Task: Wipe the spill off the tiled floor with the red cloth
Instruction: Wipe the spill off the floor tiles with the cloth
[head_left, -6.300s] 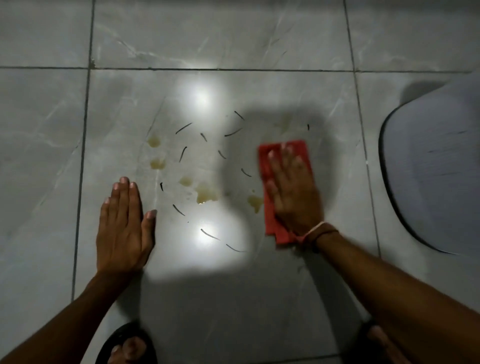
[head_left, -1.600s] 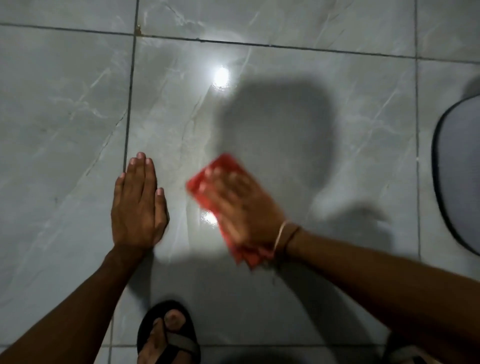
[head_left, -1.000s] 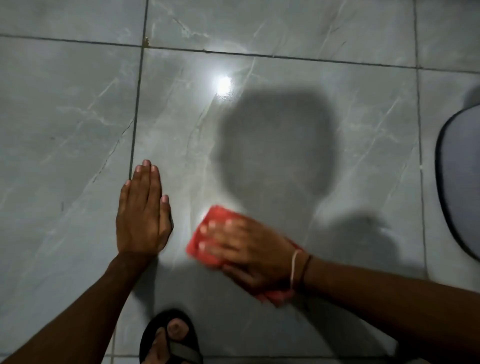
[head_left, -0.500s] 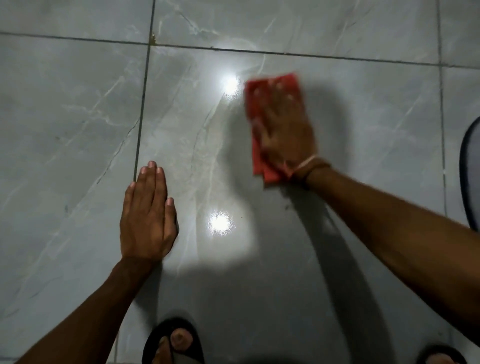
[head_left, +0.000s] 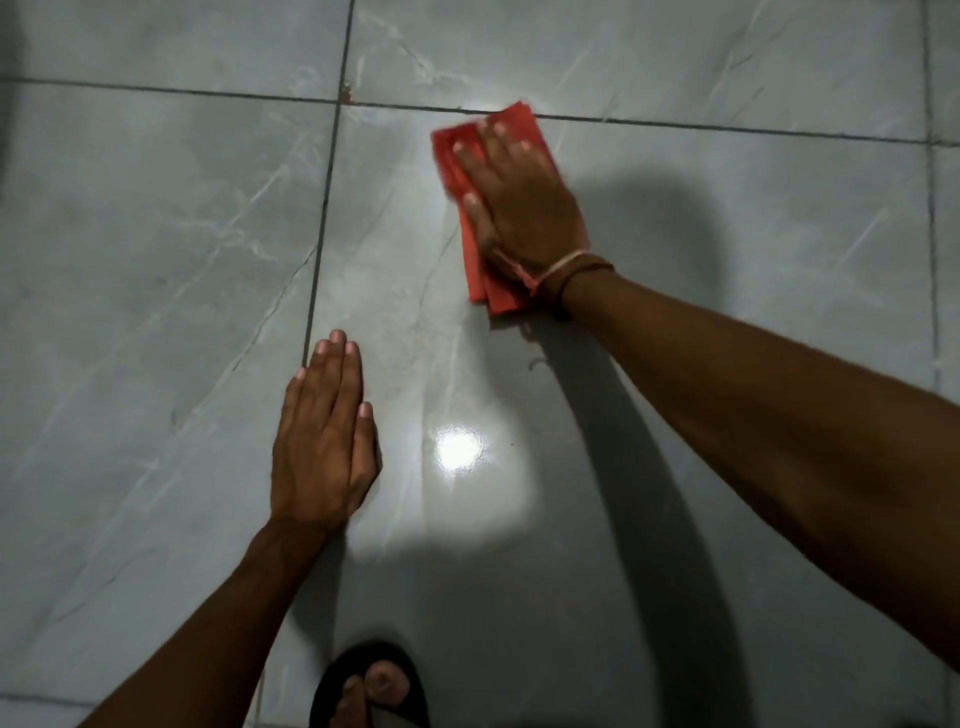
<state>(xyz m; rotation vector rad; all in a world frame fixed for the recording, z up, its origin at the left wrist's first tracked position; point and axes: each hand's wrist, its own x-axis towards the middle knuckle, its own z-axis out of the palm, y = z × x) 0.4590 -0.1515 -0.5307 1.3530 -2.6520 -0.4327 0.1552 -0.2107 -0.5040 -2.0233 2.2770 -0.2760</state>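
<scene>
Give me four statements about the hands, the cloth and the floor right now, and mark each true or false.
1. The right hand presses flat on the red cloth. True.
2. The left hand holds a second cloth. False: it lies flat and bare on the tiled floor.
3. Yellow puddles show on the tile between the hands. False: none shows there, only a light glare.
4. A sandalled foot shows at the bottom edge. True.

One red cloth (head_left: 475, 270) on the tiled floor (head_left: 156, 234), two hands flat on it, left hand (head_left: 322, 447) and right hand (head_left: 524, 208), two wristbands (head_left: 576, 265), one sandalled foot (head_left: 371, 686), one bright light reflection (head_left: 460, 449).
</scene>
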